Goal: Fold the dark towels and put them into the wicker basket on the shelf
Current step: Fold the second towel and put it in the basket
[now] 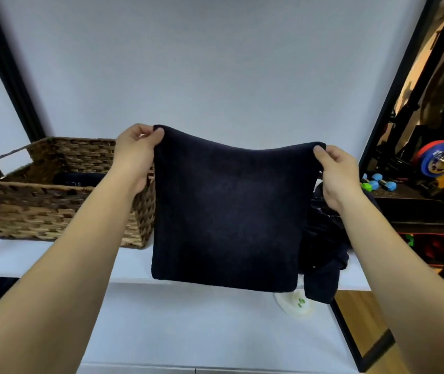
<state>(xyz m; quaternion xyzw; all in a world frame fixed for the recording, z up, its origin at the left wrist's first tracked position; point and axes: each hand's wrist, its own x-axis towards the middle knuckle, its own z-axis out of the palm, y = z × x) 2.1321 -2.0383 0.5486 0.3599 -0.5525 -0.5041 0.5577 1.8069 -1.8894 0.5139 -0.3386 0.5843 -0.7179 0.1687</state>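
Both hands, left hand and right hand, pinch towel, hiding pile.

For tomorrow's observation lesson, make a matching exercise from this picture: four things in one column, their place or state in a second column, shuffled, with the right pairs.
Things
1. held dark towel
2. wicker basket
3. pile of dark towels
4. folded towel

Place or state
A. lies inside the basket
B. heaped on the shelf, on the right
C. hangs by its top corners, pinched by the left hand and right hand
D. stands on the shelf, on the left

Pairs: 1-C, 2-D, 3-B, 4-A
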